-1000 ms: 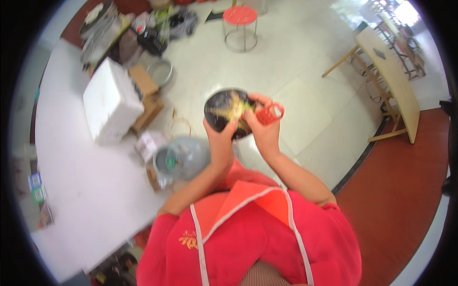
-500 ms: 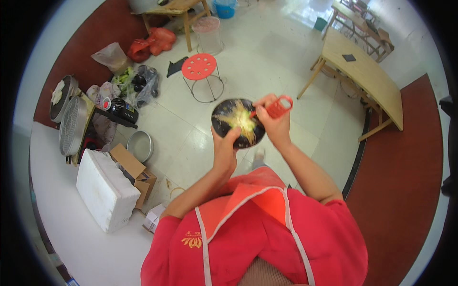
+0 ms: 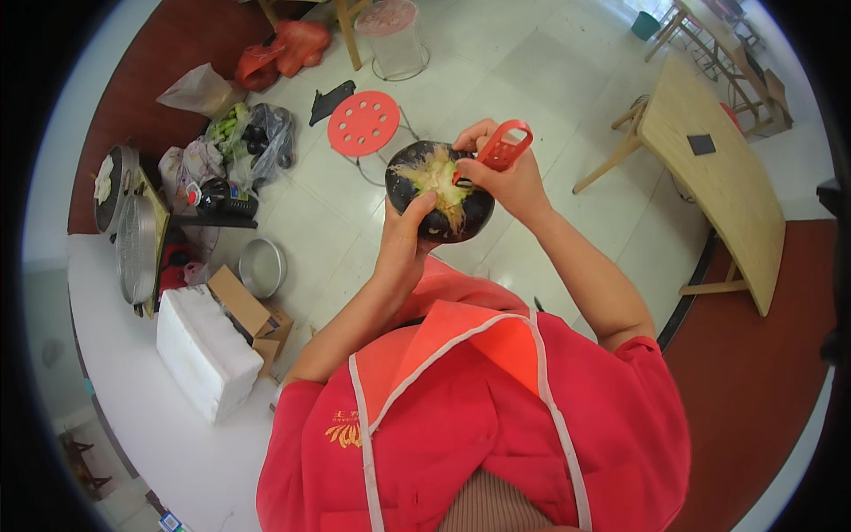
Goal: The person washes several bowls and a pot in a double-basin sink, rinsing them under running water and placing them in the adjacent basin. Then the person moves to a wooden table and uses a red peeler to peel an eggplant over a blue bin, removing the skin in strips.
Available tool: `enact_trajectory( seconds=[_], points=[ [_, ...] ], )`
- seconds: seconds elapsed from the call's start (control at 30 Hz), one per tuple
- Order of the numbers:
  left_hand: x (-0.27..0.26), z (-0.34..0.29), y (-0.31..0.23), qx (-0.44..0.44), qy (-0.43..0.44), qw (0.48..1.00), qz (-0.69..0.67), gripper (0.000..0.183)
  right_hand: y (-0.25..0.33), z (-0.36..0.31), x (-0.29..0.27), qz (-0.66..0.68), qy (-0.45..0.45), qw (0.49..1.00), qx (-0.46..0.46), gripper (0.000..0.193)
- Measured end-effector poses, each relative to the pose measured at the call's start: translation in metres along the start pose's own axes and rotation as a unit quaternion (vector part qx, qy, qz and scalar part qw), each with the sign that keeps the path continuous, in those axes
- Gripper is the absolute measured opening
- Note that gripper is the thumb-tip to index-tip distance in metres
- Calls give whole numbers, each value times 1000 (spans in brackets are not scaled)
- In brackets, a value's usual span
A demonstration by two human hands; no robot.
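A large round eggplant [image 3: 465,215], near-black and glossy, is up in front of my chest. Its stem end faces up and shows a pale, frayed star-shaped patch [image 3: 438,168]. My left hand [image 3: 405,232] grips its near left side, thumb on top and fingers hidden beneath. In my right hand [image 3: 510,188] is a red peeler [image 3: 503,151] with a looped handle. The head of the peeler is at the right of the pale patch, partly covered by my fingers; whether the blade cuts in, I cannot tell.
A red stool [image 3: 363,123] stands beyond the eggplant. Left are a metal basin [image 3: 263,267], a white foam box [image 3: 208,353], a cardboard box [image 3: 239,301], a dark bottle [image 3: 222,199] and bagged vegetables [image 3: 257,142]. A wooden table [image 3: 709,168] is on the right.
The eggplant has come up and slightly left in view, and tilted so more of its dark near side shows. Both hands moved with it, the peeler staying at the stem end.
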State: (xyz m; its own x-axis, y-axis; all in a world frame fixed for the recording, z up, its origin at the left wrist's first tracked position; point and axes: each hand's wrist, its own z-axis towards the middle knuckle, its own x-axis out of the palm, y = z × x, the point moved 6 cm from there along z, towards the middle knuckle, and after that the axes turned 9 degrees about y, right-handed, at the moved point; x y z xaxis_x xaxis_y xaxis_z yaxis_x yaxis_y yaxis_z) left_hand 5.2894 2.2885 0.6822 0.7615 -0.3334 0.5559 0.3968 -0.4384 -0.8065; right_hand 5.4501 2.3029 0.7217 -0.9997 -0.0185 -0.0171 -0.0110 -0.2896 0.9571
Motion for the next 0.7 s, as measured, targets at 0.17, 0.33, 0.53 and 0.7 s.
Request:
enact_trajectory(
  seconds=[0.17, 0.33, 0.53, 0.7],
  points=[
    [-13, 106, -6, -14, -13, 998, 55, 58, -46, 85, -46, -76, -62, 995, 15, 14],
    [-11, 211, -18, -92, 63, 992, 65, 57, -48, 148, -101, -195, -145, 965, -97, 27],
    [26, 291, -29, -184, 136, 969, 95, 51, -58, 202, -172, -123, -143, 982, 12, 22],
    [56, 372, -50, -305, 162, 938, -10, 54, -91, 289, -230, -111, -41, 985, 129, 22]
  ],
)
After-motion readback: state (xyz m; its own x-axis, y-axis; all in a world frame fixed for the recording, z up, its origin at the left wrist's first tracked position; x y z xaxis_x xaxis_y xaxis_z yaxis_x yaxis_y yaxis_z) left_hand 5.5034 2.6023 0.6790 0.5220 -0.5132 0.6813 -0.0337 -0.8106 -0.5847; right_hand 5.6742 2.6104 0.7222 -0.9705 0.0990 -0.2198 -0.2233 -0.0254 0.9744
